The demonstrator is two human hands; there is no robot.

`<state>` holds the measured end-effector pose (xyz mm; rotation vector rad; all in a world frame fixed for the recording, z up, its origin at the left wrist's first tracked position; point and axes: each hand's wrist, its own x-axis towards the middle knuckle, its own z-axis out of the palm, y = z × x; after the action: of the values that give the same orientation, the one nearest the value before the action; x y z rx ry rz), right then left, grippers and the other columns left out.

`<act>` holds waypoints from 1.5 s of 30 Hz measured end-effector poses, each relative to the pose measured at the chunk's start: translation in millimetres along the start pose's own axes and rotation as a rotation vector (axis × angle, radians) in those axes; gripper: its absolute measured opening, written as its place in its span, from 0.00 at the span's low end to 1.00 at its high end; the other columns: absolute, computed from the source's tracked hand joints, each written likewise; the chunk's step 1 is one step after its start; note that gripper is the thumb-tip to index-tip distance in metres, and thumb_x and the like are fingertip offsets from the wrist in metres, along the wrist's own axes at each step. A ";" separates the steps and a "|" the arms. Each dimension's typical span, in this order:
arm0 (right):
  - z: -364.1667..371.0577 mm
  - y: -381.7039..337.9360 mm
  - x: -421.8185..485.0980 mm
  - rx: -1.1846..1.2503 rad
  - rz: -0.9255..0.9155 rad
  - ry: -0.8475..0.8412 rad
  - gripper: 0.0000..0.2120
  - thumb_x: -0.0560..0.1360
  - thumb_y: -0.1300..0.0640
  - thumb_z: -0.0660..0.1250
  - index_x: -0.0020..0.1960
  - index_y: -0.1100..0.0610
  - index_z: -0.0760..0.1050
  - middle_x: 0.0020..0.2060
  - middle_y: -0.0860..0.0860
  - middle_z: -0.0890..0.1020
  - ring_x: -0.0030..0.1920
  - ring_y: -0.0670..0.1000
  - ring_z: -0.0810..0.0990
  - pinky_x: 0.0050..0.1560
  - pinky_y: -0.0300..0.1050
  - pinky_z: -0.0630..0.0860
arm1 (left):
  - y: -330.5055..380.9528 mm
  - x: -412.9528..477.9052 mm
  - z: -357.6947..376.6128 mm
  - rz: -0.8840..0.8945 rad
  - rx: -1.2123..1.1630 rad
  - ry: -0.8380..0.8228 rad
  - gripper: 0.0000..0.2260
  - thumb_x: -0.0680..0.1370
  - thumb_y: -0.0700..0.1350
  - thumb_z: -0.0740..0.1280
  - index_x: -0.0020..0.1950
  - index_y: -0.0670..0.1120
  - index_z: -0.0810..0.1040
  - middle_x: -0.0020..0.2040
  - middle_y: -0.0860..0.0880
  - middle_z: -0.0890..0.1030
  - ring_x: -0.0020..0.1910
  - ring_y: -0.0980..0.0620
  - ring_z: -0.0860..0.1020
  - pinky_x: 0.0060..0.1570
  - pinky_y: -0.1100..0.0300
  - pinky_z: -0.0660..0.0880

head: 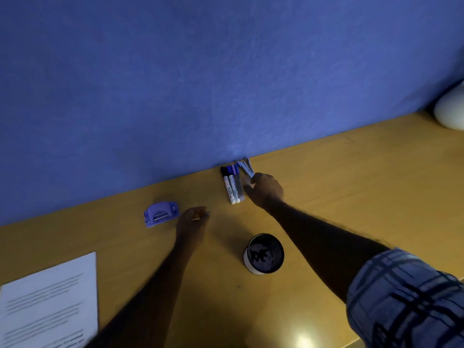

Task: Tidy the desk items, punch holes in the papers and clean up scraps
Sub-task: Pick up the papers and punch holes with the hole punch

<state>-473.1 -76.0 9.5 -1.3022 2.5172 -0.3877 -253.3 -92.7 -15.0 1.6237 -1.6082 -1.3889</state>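
Note:
A few markers (232, 184) lie side by side against the blue partition. Right beside them my right hand (265, 190) pinches a pale blue pair of scissors (246, 168) whose tips point at the partition. My left hand (192, 221) rests on the wooden desk with its fingers loosely curled, holding nothing I can make out; a ring shows on one finger. A blue hole punch (160, 214) sits just left of that hand. A printed sheet of paper (50, 302) lies at the near left.
A round black-and-white cup (263, 253) stands on the desk (351, 177) between my forearms. A white rounded object (450, 109) sits at the far right by the blue partition (200, 84).

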 end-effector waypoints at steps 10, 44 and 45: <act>-3.8 -44.7 -64.5 -0.070 -0.185 0.000 0.19 0.74 0.42 0.67 0.57 0.56 0.77 0.55 0.55 0.81 0.54 0.57 0.80 0.48 0.50 0.77 | -30.4 -53.8 -64.4 0.093 0.136 0.048 0.10 0.75 0.42 0.71 0.55 0.41 0.82 0.53 0.43 0.84 0.52 0.47 0.81 0.57 0.54 0.74; 165.4 -254.7 -300.4 0.380 -0.071 -0.518 0.32 0.71 0.48 0.74 0.68 0.58 0.66 0.54 0.54 0.82 0.51 0.52 0.80 0.49 0.47 0.76 | -251.7 -184.0 -353.8 0.009 0.784 0.131 0.36 0.77 0.66 0.57 0.78 0.47 0.55 0.80 0.46 0.55 0.78 0.45 0.54 0.73 0.42 0.55; 168.4 -259.6 -302.9 0.438 -0.014 -0.534 0.34 0.70 0.48 0.74 0.69 0.58 0.65 0.55 0.54 0.81 0.52 0.53 0.80 0.50 0.47 0.76 | -256.4 -184.3 -357.7 0.001 0.819 0.098 0.37 0.77 0.67 0.55 0.79 0.48 0.52 0.80 0.47 0.52 0.79 0.45 0.51 0.74 0.40 0.52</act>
<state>-49.5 10.4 -15.4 -1.0727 1.8532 -0.4847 210.3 17.5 -39.9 2.0576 -2.2744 -0.6311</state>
